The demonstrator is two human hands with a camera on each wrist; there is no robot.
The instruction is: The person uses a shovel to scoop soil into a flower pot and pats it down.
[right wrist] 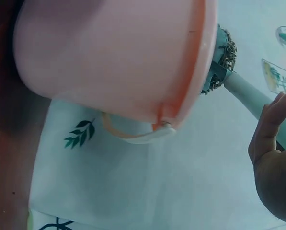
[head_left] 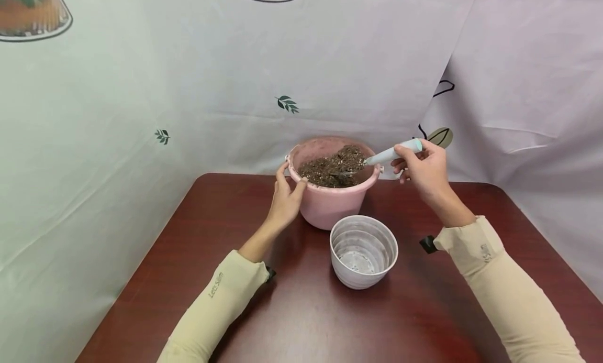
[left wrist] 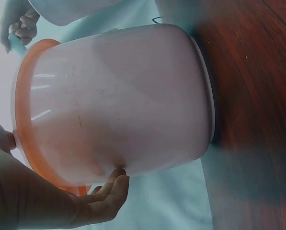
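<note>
A pink bucket (head_left: 332, 200) with dark, crumbly soil (head_left: 330, 169) inside stands toward the back of the table. My left hand (head_left: 285, 198) grips its left side, thumb at the rim and fingers against the outer wall (left wrist: 119, 96). In my right hand (head_left: 426, 169) is the pale handle of a trowel (head_left: 388, 154), pinched between thumb and fingers and slanting down over the bucket's right rim. Soil clings to the trowel's blade (right wrist: 219, 60), which shows just above the rim in the right wrist view. In front of the bucket sits a whitish ribbed pot (head_left: 358, 276) with holes in its bottom.
The dark red wooden table (head_left: 301, 326) meets a white patterned cloth (head_left: 226, 80) hanging behind and at both sides. The bucket's curved handle (right wrist: 138, 138) hangs down at its far side.
</note>
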